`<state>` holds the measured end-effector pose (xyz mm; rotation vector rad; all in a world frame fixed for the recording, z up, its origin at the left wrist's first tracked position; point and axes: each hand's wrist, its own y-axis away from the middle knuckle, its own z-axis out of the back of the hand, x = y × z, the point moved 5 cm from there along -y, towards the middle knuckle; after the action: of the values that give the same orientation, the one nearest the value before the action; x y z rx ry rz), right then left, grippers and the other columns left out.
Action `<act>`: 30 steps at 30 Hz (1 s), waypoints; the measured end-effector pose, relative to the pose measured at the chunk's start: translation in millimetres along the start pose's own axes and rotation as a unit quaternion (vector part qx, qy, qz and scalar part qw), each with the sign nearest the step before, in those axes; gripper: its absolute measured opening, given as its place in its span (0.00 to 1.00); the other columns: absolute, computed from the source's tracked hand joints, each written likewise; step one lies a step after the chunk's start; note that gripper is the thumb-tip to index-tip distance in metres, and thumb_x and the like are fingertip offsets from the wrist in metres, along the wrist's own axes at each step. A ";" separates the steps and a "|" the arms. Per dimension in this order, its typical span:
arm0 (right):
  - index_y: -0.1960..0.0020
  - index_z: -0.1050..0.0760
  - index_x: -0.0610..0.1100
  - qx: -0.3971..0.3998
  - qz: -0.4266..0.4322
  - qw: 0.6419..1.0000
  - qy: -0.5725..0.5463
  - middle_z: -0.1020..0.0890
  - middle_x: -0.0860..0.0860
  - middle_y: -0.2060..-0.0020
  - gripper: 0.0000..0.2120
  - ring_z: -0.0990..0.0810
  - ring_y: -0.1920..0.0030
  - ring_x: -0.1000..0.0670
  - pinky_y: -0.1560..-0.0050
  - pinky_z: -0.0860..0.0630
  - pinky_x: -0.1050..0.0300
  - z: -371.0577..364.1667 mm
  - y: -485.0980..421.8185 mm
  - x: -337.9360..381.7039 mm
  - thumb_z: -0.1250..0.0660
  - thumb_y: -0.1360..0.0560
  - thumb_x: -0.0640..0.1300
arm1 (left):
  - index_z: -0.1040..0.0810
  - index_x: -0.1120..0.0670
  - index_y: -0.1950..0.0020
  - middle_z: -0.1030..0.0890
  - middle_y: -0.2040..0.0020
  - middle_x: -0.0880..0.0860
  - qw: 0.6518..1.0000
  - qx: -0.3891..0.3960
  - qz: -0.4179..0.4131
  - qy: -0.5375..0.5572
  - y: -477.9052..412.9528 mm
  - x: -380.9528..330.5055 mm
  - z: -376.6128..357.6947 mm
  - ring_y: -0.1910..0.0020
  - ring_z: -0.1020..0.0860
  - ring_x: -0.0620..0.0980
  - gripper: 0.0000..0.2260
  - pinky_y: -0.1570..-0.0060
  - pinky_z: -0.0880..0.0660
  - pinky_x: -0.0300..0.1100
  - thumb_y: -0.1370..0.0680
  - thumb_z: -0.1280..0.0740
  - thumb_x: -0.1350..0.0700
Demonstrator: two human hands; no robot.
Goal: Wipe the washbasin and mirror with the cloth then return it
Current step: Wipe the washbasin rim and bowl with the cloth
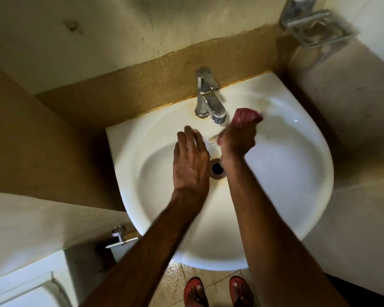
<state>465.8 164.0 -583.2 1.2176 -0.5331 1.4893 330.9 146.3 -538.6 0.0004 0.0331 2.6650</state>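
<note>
A cramped bathroom corner with stained walls, seen from above on my feed: a white washbasin (297, 173) stood against a yellowed ledge (142, 85), with a chrome tap (208, 100) at its back and the drain (217, 168) at the centre of the bowl. The right hand (237, 140), blurred with motion, grasped a bunched reddish cloth (246, 117) just beside the tap's spout, at the rear right of the bowl. The left hand (192, 160) was spread, fingers straight and holding nothing, over the bowl's back slope left of the drain; I could not tell whether it touched the porcelain. I judged the job to be in its first step, wiping the basin, with brownish staining visible around the tap's base and across the rear right of the bowl. The next move seemed to call for sweeping the cloth over that stained patch and round the tap, then lifting it to the mirror, which did not appear in my view. Where the cloth belonged was not shown either. A metal soap dish (317, 27) hung on the wall at upper right, and red sandals (195, 291) stood on wet-looking floor tiles (177, 271) below. A small dark mark by the overflow slot (213, 138) was too fine to read, and no brand or lettering was legible anywhere.
</note>
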 end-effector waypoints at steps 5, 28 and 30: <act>0.40 0.19 0.44 0.139 -0.037 0.989 0.040 0.13 0.45 0.47 0.13 0.14 0.49 0.44 0.48 0.15 0.46 -2.9 43.9 -21.7 0.40 0.16 0.45 | 0.45 0.63 0.21 0.41 0.22 0.64 1.000 0.000 -0.006 0.001 -5.3 8.7 2.2 0.25 0.38 0.61 0.29 0.27 0.36 0.50 0.19 0.37 0.59; 0.32 0.25 0.44 0.096 0.228 0.963 0.108 0.16 0.46 0.41 0.22 0.16 0.43 0.46 0.39 0.18 0.49 20.2 48.3 26.5 0.25 0.25 0.37 | 0.47 0.62 0.20 0.43 0.22 0.64 0.999 0.022 -0.008 -0.033 -3.7 2.1 0.5 0.24 0.40 0.62 0.38 0.25 0.36 0.51 0.24 0.29 0.57; 0.38 0.22 0.44 0.083 0.199 0.974 0.069 0.14 0.49 0.47 0.16 0.13 0.49 0.49 0.45 0.15 0.47 19.5 25.5 23.8 0.25 0.25 0.38 | 0.48 0.62 0.20 0.44 0.22 0.64 0.999 0.027 -0.007 -0.041 -4.1 2.8 0.1 0.24 0.40 0.62 0.40 0.26 0.36 0.51 0.24 0.28 0.58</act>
<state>453.1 150.4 -547.8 1.1688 -0.5916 1.9768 330.3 151.2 -538.6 0.1257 0.0775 2.6473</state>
